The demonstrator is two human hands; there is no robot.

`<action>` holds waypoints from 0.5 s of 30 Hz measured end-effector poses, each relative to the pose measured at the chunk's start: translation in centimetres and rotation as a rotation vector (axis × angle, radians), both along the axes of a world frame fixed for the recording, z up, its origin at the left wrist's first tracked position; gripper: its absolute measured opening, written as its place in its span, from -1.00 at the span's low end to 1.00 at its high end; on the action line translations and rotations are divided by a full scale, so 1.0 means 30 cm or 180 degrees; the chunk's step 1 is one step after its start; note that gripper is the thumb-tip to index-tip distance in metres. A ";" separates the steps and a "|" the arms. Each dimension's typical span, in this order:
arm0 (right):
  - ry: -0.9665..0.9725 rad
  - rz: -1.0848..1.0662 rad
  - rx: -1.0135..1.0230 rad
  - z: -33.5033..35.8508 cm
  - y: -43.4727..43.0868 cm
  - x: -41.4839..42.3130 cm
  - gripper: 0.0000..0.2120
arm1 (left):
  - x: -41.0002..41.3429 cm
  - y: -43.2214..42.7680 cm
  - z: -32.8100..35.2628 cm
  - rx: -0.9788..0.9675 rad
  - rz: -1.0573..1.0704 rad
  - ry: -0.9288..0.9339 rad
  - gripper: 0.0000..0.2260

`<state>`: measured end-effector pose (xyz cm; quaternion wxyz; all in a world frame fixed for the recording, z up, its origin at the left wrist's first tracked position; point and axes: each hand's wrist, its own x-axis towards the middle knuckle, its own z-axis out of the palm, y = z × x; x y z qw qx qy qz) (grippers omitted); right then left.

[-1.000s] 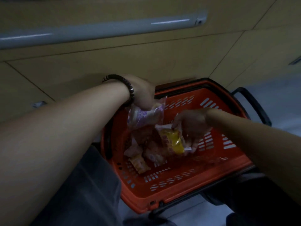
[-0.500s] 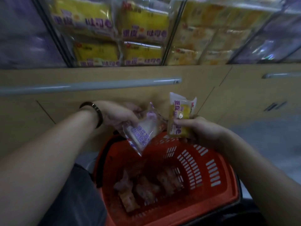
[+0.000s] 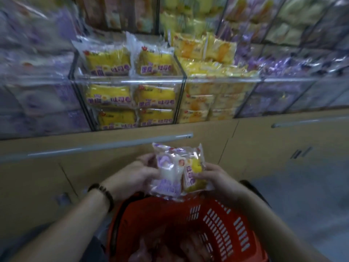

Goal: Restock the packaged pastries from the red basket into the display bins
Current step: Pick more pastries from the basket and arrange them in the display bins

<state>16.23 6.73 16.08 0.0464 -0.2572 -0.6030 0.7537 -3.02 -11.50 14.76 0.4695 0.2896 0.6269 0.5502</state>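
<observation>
Purple pastry [image 3: 168,174], left grip [image 3: 136,176] — yellow pastry [image 3: 195,172], right grip [image 3: 217,176]

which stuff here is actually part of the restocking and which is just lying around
Part of the job:
- purple packet, held in the left hand
- yellow packet, held in the right hand
- red basket, with blurred basket packets inside
- clear display bins

Just there:
- bracelet
- cabinet handle bar
- floor

Your red basket [image 3: 217,220] runs off the bottom edge, its packets [image 3: 170,248] a blur. The purple packet [image 3: 168,173] hides part of your left hand [image 3: 136,174] and of the yellow packet [image 3: 195,167].
</observation>
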 end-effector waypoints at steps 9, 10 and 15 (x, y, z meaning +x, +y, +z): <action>0.0826 -0.0110 0.0462 0.251 -0.147 0.022 -0.48 | 0.028 -0.176 0.381 0.0681 -0.0019 0.0892 -0.68; 0.0895 -0.0106 0.0597 0.293 -0.162 0.010 -0.49 | 0.013 -0.199 0.435 0.0777 0.0007 0.1136 -0.66; 0.1321 -0.0063 0.0965 0.493 -0.233 -0.053 -0.52 | -0.073 -0.348 0.697 0.1362 0.0753 0.1606 -0.50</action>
